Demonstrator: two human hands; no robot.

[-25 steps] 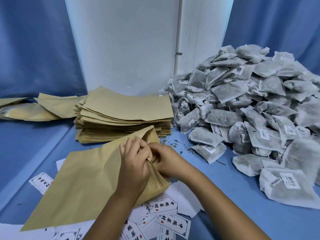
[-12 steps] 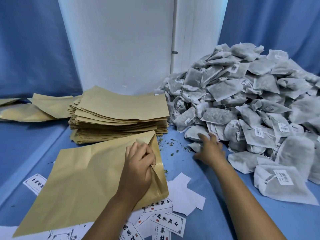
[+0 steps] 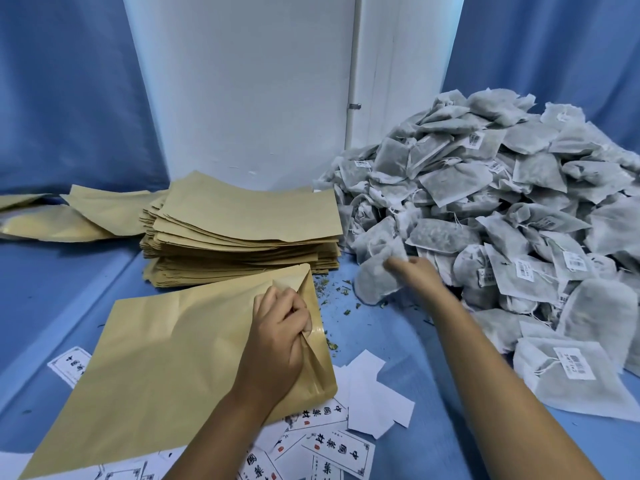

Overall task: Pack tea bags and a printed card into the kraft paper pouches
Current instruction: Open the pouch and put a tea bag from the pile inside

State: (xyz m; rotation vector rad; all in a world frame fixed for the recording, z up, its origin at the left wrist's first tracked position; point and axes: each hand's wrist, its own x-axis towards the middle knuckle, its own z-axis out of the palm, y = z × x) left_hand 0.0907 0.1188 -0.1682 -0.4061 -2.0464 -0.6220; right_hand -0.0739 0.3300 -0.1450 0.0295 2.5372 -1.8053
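Since a moment ago the right hand (image 3: pixel 414 271) has lifted a tea bag (image 3: pixel 375 278) off the heap (image 3: pixel 502 216), gripping it just right of the pouch (image 3: pixel 180 358), whose mouth the left hand (image 3: pixel 277 337) pinches open, so loading looks imminent.

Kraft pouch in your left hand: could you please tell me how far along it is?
Done: the left hand holds the kraft pouch mouth open. In hand: the right hand grips a tea bag at the pile. Left: tea bags and a printed card go in.
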